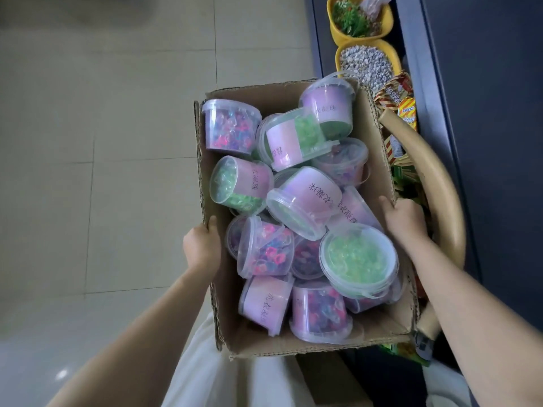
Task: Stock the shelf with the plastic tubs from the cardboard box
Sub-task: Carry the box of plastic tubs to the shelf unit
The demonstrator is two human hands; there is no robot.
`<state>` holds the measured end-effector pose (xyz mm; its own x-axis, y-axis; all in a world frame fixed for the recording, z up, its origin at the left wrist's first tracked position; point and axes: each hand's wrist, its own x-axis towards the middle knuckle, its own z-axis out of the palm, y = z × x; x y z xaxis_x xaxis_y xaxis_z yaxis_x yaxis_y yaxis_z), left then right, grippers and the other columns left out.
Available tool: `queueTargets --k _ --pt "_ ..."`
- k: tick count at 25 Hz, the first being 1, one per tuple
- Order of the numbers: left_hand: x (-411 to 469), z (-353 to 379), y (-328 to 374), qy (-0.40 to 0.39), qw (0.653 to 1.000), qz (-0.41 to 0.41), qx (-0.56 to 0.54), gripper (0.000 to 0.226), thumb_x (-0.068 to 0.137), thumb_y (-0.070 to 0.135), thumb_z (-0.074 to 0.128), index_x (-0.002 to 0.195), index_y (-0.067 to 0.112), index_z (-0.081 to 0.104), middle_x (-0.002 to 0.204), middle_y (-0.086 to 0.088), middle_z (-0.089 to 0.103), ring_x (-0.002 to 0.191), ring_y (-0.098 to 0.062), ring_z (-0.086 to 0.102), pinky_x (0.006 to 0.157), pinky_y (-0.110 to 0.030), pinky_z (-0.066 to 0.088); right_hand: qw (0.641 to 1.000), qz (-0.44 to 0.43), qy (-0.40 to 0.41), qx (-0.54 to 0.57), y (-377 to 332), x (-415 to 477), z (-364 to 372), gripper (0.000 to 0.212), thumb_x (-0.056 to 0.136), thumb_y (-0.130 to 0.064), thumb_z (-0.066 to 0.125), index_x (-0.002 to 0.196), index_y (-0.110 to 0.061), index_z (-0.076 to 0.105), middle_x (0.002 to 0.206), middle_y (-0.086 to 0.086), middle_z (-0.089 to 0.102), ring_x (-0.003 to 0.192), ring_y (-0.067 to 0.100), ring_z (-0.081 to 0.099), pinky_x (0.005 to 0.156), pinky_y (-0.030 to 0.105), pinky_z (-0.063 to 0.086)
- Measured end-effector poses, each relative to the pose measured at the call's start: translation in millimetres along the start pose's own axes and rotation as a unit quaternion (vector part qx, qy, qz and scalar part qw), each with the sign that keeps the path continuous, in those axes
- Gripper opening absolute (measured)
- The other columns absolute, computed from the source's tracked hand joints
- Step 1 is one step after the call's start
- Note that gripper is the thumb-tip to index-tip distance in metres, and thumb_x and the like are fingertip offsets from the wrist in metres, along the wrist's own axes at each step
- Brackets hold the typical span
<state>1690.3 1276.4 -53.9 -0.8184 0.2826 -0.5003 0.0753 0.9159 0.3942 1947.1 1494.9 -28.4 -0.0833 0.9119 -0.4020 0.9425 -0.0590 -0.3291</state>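
Plastic tubs (304, 201) lie in a loose pile inside the cardboard box (308, 345), which is open at the top and is carried by both hands above the tiled floor (102, 113). Most tubs lie on their side or tilted, touching one another; each is clear with a lid, and many have a pale pink label with dark characters. Some hold green beads, like one tub (358, 258) near the right wall of the box with its lid turned up, and others hold pink and blue beads, like one tub (232, 127) in the far left corner of the box. The left hand (202, 248) grips the left wall of the box, its thumb hooked over the edge to the inside, the other fingers hidden behind the cardboard. The right hand (407, 218) grips the right wall in the same way, closed on the edge. Just to the right of the box there is a tan basket (440, 183) with snack packets (407, 110), standing on a dark shelf (499, 113). Beyond the far right corner of the box two yellow bowls stand on this shelf, one (346, 36) with green plants and one (367, 43) with grey pebbles. Below the near side of the box light trousers (205, 362) show
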Motion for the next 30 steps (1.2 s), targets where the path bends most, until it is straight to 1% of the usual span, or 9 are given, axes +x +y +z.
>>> queueTargets --k 3,7,13,17,20,24,26,28,30 --pt "4.0 17.8 -1.9 -0.004 1.0 -0.012 -0.003 0.052 0.1 0.031 0.037 0.08 -0.011 0.058 0.089 -0.029 0.063 0.086 -0.04 0.057 0.076 -0.039 0.042 1.0 -0.009 -0.006 -0.004 11.3 15.3 14.0 0.049 0.097 -0.027 0.049 0.055 0.0 0.048 0.084 0.036 0.061 0.078 0.042 0.058 0.063 0.032 0.03" --pt "9.5 27.6 -2.6 0.005 1.0 -0.007 0.015 0.049 0.1 0.032 0.036 0.077 -0.007 0.055 0.089 -0.029 0.062 0.082 -0.038 0.055 0.074 -0.038 0.04 1.0 -0.008 -0.007 -0.002 25.3 23.9 29.9 0.049 0.096 -0.024 0.05 0.075 0.018 0.059 0.083 0.038 0.061 0.079 0.045 0.059 0.063 0.033 0.031" --pt "8.8 26.2 -0.6 -0.01 0.999 -0.007 0.045 0.052 0.1 0.034 0.033 0.092 -0.011 0.06 0.096 -0.028 0.063 0.094 -0.04 0.058 0.079 -0.038 0.043 1.0 0.008 -0.016 0.02 31.4 27.2 33.9 0.046 0.095 -0.03 0.053 0.082 0.014 0.06 0.086 0.034 0.062 0.082 0.043 0.06 0.064 0.032 0.034" --pt "11.8 13.9 -1.1 -0.075 0.994 0.022 0.077 0.045 0.1 0.03 0.035 0.093 -0.007 0.059 0.093 -0.023 0.063 0.095 -0.039 0.058 0.075 -0.035 0.042 0.997 0.026 -0.066 -0.009 28.3 28.0 26.8 0.045 0.092 -0.031 0.057 0.09 0.013 0.061 0.094 0.032 0.064 0.089 0.041 0.06 0.065 0.032 0.036" --pt "19.2 -9.9 6.7 -0.172 0.97 0.053 0.162 0.035 0.097 0.025 0.038 0.07 0.006 0.05 0.07 -0.009 0.056 0.079 -0.031 0.056 0.064 -0.029 0.038 0.989 0.044 -0.14 -0.025 24.4 27.8 11.4 0.039 0.085 -0.031 0.065 0.101 0.005 0.064 0.099 0.022 0.066 0.092 0.035 0.062 0.071 0.032 0.044" --pt "40.9 -46.0 36.7 -0.271 0.92 0.077 0.271 0.038 0.091 0.016 0.043 0.054 0.011 0.052 0.046 0.004 0.058 0.05 -0.016 0.053 0.048 -0.019 0.04 0.988 0.063 -0.131 -0.061 10.3 11.4 -14.6 0.022 0.081 -0.02 0.061 0.064 -0.008 0.053 0.068 0.01 0.056 0.068 0.028 0.056 0.053 0.028 0.038" --pt "47.3 -65.0 62.6 -0.27 0.916 0.106 0.276 0.033 0.088 0.011 0.043 0.056 0.011 0.052 0.051 0.004 0.059 0.047 -0.012 0.055 0.043 -0.018 0.038 0.99 0.075 -0.092 -0.07 -0.7 -1.5 -25.9 0.024 0.08 -0.022 0.059 0.062 -0.011 0.049 0.064 0.007 0.052 0.069 0.029 0.056 0.059 0.028 0.041" --pt "49.6 -84.7 92.6 -0.256 0.916 0.156 0.268 0.029 0.089 0.008 0.044 0.061 0.013 0.051 0.058 0.002 0.058 0.049 -0.011 0.055 0.041 -0.016 0.039 0.994 0.076 -0.066 -0.05 -9.1 -17.7 -36.3 0.019 0.082 -0.022 0.059 0.078 -0.004 0.063 0.075 0.012 0.061 0.08 0.033 0.061 0.069 0.033 0.048" --pt "56.3 -99.9 120.3 -0.256 0.898 0.215 0.286 0.026 0.091 0.008 0.045 0.067 0.014 0.053 0.064 0.002 0.058 0.054 -0.011 0.055 0.05 -0.015 0.043 0.995 0.086 -0.049 0.022 -17.5 -37.0 -41.4 0.027 0.082 -0.019 0.062 0.098 0.004 0.066 0.095 0.022 0.067 0.091 0.035 0.063 0.08 0.04 0.052"
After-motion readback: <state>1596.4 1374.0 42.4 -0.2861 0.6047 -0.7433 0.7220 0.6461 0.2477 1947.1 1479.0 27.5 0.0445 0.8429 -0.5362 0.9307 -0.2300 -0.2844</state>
